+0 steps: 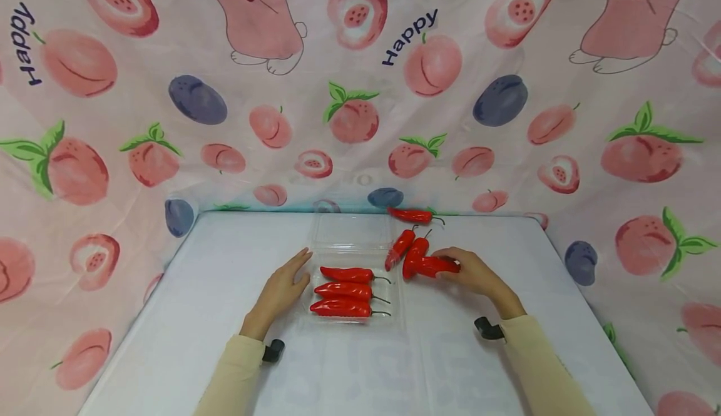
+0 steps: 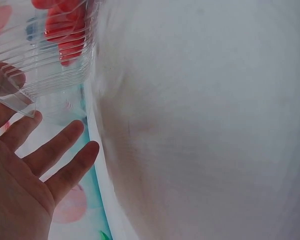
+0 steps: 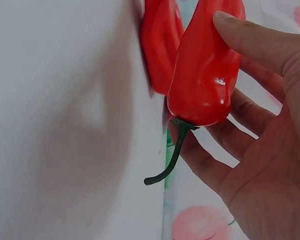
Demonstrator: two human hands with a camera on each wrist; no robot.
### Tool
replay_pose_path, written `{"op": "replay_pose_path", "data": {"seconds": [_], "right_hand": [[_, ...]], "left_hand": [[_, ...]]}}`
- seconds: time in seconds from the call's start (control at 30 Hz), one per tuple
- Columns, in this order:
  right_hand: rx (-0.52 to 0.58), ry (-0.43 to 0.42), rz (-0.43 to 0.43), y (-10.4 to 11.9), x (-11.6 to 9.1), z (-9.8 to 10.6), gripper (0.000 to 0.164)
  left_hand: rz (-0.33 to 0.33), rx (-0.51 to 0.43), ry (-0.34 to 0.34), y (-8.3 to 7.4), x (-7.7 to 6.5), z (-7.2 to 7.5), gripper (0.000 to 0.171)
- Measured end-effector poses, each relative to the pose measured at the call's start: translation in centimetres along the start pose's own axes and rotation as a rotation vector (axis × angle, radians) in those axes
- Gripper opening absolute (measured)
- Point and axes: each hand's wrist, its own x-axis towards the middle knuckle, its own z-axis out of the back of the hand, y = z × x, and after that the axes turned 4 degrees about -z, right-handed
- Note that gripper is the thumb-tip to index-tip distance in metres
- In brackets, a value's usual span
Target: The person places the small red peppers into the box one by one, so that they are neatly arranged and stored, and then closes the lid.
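My right hand holds a red chili pepper between thumb and fingers, its dark green stem hanging free in the right wrist view. Behind it lies another red pepper on the table. My left hand rests at the left side of a clear plastic box, fingers straight and spread; in the left wrist view a fingertip meets the corner of the box wall. Three red peppers lie side by side inside the box, stems to the right.
The box's clear lid is folded open toward the back. One pepper lies right beside the lid, and another near the back edge. The white table meets a fruit-printed cloth behind.
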Motion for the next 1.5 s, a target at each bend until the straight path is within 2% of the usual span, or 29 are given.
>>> {"op": "replay_pose_path", "data": {"seconds": [0.23,0.47,1.07,1.5], "right_hand": [[0.026,-0.015,0.008,1.6,0.0,-0.3,0.046],[0.026,-0.011,0.016,2.9,0.3,-0.6,0.049],[0.07,0.008,0.079,6.3,1.0,-1.3,0.046],[0.04,0.005,0.094,8.2,1.7,-2.9,0.049]], "left_hand": [[0.012,-0.013,0.003,0.0,-0.2,0.0,0.054],[0.0,-0.013,-0.001,0.0,-0.3,0.1,0.054],[-0.024,0.009,-0.02,0.1,0.0,-0.1,0.054],[-0.025,0.012,-0.02,0.0,0.1,-0.1,0.054]]}}
